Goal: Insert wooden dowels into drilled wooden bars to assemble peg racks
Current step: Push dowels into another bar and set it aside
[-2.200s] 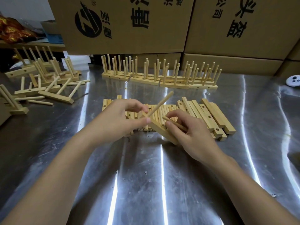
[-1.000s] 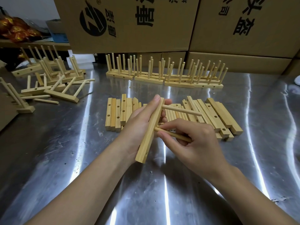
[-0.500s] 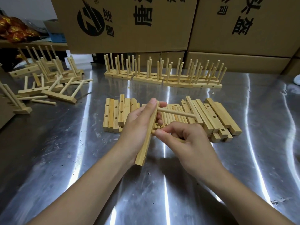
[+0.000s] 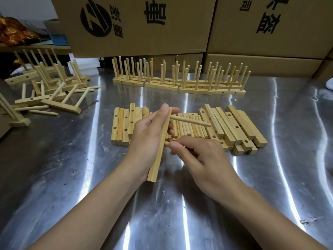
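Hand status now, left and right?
Left hand: grips the drilled bar, one dowel already seated.
Right hand: pinches a second dowel against the bar's side.

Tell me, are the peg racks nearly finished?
Partly. Finished racks stand along the back. The left hand grips a bar with one dowel in; the right hand pinches a second dowel at it. Many drilled bars and loose dowels wait on the table.

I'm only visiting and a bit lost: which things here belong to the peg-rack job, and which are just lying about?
Job in hand:
bar in the left hand
dowel sticking out of it
second dowel pinched by the right hand
spare drilled bars
loose dowels
finished racks

Lying about:
cardboard boxes
gold foil packets, far left
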The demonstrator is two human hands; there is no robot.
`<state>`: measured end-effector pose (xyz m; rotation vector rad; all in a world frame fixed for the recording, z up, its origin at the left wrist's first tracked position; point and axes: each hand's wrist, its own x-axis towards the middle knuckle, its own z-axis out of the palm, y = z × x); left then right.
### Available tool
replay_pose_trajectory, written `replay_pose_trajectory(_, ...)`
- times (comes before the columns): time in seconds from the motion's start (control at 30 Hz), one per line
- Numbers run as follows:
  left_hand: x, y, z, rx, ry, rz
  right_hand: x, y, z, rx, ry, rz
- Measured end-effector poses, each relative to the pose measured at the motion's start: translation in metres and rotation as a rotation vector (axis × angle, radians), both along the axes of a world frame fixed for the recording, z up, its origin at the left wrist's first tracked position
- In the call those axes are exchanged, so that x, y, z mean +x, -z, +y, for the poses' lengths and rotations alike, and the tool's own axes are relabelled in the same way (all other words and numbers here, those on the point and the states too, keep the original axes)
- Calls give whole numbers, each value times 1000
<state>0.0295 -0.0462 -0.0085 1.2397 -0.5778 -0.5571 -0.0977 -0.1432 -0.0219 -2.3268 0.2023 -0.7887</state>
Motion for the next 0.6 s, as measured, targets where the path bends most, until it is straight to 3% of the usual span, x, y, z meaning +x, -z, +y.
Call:
replay_pose_trajectory(0.1,-3,0,1,20,1,-61,-2,-2,-1,125,-57,29)
replay_pose_trajectory(0.27,-7,2,-1,53,2,-126,-4,-7,-10,626,-157,234)
replay_pose_trajectory(0.33,-7,2,-2,48,4,-138,-4,-8,-11,701,-166,265)
replay_pose_trajectory(0.4,-6,2,-3,51,3,-141,-4,-7,-11,587,-156,251)
replay_pose_trajectory(0.6,-2,4,-4,64,58,100,-4,1,-13,-134,-15,137)
